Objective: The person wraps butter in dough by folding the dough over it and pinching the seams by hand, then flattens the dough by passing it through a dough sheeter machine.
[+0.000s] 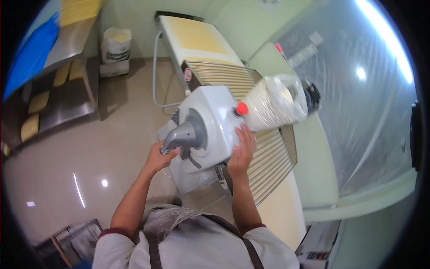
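Observation:
My left hand (157,158) is closed round the lower end of a grey lever handle (182,134). That lever sits on the round dial of a dough sheeter's white housing (214,101). My right hand (242,151) lies on the housing's right side, fingers stretched out and holding nothing. Just above those fingers is a red push button (242,109). A slatted metal guard (268,163) covers the rollers on both sides of the housing. Pale conveyor belts run out beyond it, the far belt (197,36) carrying a yellowish layer.
On top of the sheeter, right of the button, rests a plastic-wrapped white bundle (273,103). A steel shelf table (74,42) with dough pieces stands at the left. An open sack (116,45) is against the far wall. Clear plastic sheeting (358,112) hangs at the right.

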Action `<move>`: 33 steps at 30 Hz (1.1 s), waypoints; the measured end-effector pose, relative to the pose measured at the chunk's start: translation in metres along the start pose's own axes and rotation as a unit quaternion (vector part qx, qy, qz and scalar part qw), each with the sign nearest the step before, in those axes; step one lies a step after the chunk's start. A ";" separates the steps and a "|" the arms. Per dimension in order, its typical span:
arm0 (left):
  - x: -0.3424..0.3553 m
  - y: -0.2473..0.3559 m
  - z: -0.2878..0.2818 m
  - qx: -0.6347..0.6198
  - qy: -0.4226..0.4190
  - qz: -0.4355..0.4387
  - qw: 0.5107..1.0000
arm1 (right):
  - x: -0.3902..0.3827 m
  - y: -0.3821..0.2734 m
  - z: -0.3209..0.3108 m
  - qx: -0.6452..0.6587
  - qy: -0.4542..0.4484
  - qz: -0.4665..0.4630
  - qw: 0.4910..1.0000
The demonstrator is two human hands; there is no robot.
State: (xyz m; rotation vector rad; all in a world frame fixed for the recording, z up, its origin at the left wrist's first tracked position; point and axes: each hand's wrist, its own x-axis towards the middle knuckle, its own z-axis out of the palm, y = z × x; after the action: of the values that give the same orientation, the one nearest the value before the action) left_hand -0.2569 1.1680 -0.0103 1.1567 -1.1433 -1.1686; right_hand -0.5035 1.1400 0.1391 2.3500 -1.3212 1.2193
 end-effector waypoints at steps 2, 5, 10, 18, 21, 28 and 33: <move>0.004 0.005 0.008 -0.033 0.010 0.062 0.997 | 0.011 -0.005 -0.003 -0.017 -0.058 -0.012 0.998; 0.008 0.027 0.016 -0.038 0.033 -0.009 0.999 | 0.021 0.001 -0.007 0.005 -0.023 -0.013 1.000; 0.012 0.010 0.016 0.031 0.065 -0.037 0.997 | 0.032 0.000 -0.013 0.042 -0.050 0.008 0.998; 0.007 0.004 0.021 0.012 0.091 -0.009 0.996 | 0.057 0.003 0.004 0.092 -0.143 -0.088 0.981; 0.002 0.001 0.015 0.005 0.106 -0.017 0.994 | 0.075 0.004 0.022 0.103 -0.194 -0.095 0.971; -0.003 -0.021 0.013 -0.047 0.019 -0.052 0.997 | 0.145 0.004 0.082 0.001 -0.312 -0.071 0.948; -0.006 -0.006 0.015 -0.064 0.046 -0.074 0.994 | 0.201 -0.017 0.114 -0.120 -0.457 0.056 0.879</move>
State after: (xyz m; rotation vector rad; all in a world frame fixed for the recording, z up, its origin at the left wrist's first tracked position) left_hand -0.2724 1.1731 -0.0156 1.2002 -0.9125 -1.2692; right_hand -0.3717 0.9657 0.2162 2.7528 -1.7092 -0.1598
